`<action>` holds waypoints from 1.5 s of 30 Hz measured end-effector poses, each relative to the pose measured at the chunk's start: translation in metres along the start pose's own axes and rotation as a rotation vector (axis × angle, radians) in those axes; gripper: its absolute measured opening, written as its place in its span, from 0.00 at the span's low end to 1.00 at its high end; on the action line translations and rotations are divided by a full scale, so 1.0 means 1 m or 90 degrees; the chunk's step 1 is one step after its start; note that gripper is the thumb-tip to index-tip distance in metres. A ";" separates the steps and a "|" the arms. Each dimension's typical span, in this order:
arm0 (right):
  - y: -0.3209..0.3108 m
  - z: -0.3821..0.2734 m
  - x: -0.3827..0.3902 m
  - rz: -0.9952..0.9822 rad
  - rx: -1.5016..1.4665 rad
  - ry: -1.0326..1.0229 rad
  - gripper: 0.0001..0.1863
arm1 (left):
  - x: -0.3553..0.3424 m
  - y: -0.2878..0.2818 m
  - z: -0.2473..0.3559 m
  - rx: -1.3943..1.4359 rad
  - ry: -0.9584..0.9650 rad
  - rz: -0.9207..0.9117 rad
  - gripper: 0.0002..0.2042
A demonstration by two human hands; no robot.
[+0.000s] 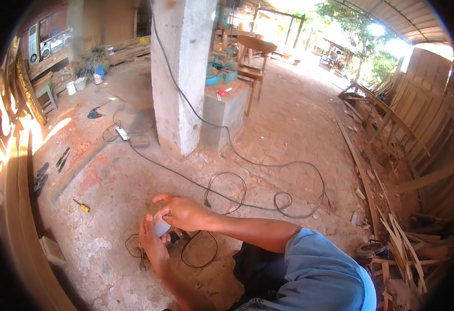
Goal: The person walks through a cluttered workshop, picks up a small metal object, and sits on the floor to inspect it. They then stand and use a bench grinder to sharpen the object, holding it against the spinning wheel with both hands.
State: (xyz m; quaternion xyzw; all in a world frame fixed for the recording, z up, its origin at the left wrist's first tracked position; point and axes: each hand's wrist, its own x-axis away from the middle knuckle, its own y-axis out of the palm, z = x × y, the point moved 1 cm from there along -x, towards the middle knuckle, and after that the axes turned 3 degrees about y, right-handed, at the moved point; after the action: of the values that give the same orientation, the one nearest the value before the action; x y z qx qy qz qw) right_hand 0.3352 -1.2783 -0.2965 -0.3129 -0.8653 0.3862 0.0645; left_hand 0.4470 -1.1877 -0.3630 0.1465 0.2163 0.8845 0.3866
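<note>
A small pale grey-white flat piece (161,226) is held between my two hands, low in the middle of the view. My left hand (154,242) grips its near left side with fingers bent around it. From the right, my right hand (186,213) reaches across and pinches its upper edge, one finger stretched out to the left. What the piece is cannot be made out. Just below the right wrist a dark object (175,237) shows in part, mostly hidden by the hands. A looped black cord (200,266) lies on the floor beside it.
A long black cable (185,179) runs from a white power strip (122,133) across the concrete floor. A yellow-handled screwdriver (84,208) and pliers (62,159) lie at left. A concrete pillar (177,78) stands ahead. Timber planks (17,217) line the left; wood scraps (405,249) lie right.
</note>
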 end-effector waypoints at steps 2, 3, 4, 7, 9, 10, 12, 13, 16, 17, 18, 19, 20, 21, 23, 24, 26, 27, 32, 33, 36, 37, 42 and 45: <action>0.001 0.000 0.000 0.000 -0.001 -0.003 0.10 | 0.000 -0.001 0.000 -0.002 -0.001 -0.014 0.14; 0.001 0.001 0.000 0.001 0.006 0.000 0.10 | 0.000 -0.001 -0.001 -0.004 0.005 -0.015 0.15; 0.002 0.002 0.000 0.007 -0.004 -0.005 0.10 | -0.001 -0.002 -0.002 -0.004 0.008 -0.013 0.15; 0.005 0.004 -0.001 0.020 -0.026 0.006 0.10 | -0.005 -0.005 -0.007 -0.011 0.029 -0.026 0.16; 0.008 0.006 -0.002 0.022 -0.051 0.029 0.10 | -0.009 -0.006 -0.012 -0.017 0.047 -0.027 0.17; 0.008 0.006 -0.002 0.028 -0.051 0.030 0.09 | -0.011 -0.007 -0.014 -0.020 0.056 -0.022 0.18; 0.010 0.007 -0.003 0.041 -0.046 0.019 0.10 | -0.015 -0.007 -0.017 -0.020 0.068 -0.011 0.19; 0.011 0.007 -0.003 0.045 -0.071 0.021 0.09 | -0.016 -0.008 -0.019 -0.016 0.070 -0.005 0.19; 0.014 0.007 -0.002 0.050 -0.111 0.041 0.09 | -0.019 -0.010 -0.019 -0.016 0.076 -0.001 0.19; 0.015 0.006 -0.002 0.058 -0.112 0.037 0.09 | -0.018 -0.010 -0.018 -0.011 0.074 -0.008 0.19; 0.015 0.006 -0.002 0.064 -0.106 0.043 0.09 | -0.018 -0.011 -0.017 -0.023 0.083 -0.008 0.19; 0.015 0.005 -0.002 0.064 -0.112 0.035 0.09 | -0.017 -0.010 -0.016 -0.026 0.091 -0.017 0.18; 0.014 0.005 -0.002 0.063 -0.111 0.038 0.09 | -0.016 -0.009 -0.015 -0.025 0.090 -0.023 0.18; 0.012 0.004 -0.002 0.063 -0.108 0.041 0.09 | -0.015 -0.008 -0.014 -0.032 0.097 -0.010 0.18; 0.007 0.003 -0.002 0.060 -0.064 -0.009 0.10 | -0.013 -0.006 -0.011 -0.024 0.105 0.001 0.17; 0.004 0.002 -0.002 0.064 -0.039 -0.030 0.11 | -0.012 -0.005 -0.009 -0.042 0.093 0.010 0.17; 0.001 0.001 0.000 0.030 -0.032 -0.019 0.12 | -0.010 -0.003 -0.005 -0.049 0.098 -0.021 0.17; 0.000 0.002 0.001 0.015 -0.027 -0.011 0.13 | -0.009 -0.003 -0.003 -0.054 0.096 -0.014 0.17; 0.002 0.012 -0.003 -0.012 -0.126 0.049 0.14 | -0.004 0.001 0.001 -0.066 0.089 -0.041 0.16; 0.002 0.014 -0.005 -0.003 -0.163 0.056 0.14 | -0.003 0.002 0.000 -0.065 0.079 -0.030 0.16; 0.000 0.021 -0.011 -0.010 -0.257 0.088 0.14 | -0.001 0.006 -0.001 -0.054 0.067 -0.023 0.16; -0.002 0.021 -0.012 -0.011 -0.259 0.079 0.14 | -0.001 0.007 -0.002 -0.048 0.071 -0.026 0.16; -0.005 0.012 -0.009 0.003 -0.243 0.054 0.13 | -0.005 0.010 -0.005 -0.029 0.105 -0.023 0.16; -0.003 0.006 -0.005 0.038 -0.215 0.014 0.11 | -0.008 0.006 -0.010 -0.016 0.119 -0.014 0.16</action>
State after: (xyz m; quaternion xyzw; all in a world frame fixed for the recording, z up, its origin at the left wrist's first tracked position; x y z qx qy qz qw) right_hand 0.3359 -1.2868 -0.2981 -0.3490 -0.9075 0.2334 0.0094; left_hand 0.4447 -1.1999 -0.3695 0.0557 0.2419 0.8927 0.3761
